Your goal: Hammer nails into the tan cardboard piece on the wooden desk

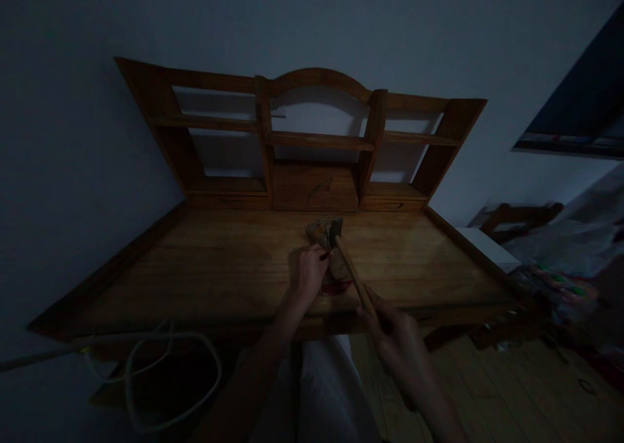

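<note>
My right hand (392, 332) is wrapped round the wooden handle of a hammer (358, 280). Its dark metal head lies over the middle of the desk, touching or just above a rough brown, stone-like lump (318, 228). My left hand (312, 267) is closed beside that lump, its fingertips pinching something small and dark that I cannot make out. A second rough brown piece (338, 265) sits right of my left fingers, partly behind the handle. Something red (336, 287) shows at its near edge. Dim light hides finer detail.
The wooden desk (219, 254) carries a shelf unit (319, 142) along its back, against the wall. A looped pale cable (214, 358) hangs at the front left. To the right are a white box (490, 248), a wooden chair (521, 215) and plastic-wrapped items (570, 241).
</note>
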Action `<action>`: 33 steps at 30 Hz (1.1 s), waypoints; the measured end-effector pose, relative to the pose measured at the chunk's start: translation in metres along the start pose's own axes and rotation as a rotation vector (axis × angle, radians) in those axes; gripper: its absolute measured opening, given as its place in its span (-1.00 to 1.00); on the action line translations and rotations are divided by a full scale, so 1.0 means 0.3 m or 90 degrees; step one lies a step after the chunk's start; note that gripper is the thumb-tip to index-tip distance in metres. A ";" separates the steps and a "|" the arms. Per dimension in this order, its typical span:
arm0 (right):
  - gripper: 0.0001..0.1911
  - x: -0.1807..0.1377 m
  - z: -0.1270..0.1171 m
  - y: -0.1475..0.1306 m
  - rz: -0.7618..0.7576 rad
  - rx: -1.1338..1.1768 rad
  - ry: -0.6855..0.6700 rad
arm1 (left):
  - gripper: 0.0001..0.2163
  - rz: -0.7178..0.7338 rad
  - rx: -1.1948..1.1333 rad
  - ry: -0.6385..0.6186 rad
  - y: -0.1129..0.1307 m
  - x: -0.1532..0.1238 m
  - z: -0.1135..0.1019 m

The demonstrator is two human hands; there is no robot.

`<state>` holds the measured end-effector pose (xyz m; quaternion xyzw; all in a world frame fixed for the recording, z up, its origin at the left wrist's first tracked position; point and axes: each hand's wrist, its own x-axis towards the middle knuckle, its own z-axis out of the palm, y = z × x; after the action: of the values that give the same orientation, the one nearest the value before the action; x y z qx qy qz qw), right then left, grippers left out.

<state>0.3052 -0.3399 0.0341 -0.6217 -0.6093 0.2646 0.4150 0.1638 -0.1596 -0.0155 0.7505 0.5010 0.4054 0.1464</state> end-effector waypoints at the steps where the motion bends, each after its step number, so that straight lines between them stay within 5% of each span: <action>1: -0.56 -0.001 -0.001 -0.003 0.001 0.004 0.002 | -0.82 0.000 0.007 0.000 -0.001 0.000 0.001; 33: -0.53 -0.013 0.000 -0.033 -0.020 0.006 0.042 | -0.86 -0.039 0.051 -0.028 0.001 0.002 0.000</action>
<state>0.2993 -0.3446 0.0419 -0.6187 -0.6038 0.2403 0.4414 0.1641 -0.1591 -0.0151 0.7486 0.5365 0.3638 0.1393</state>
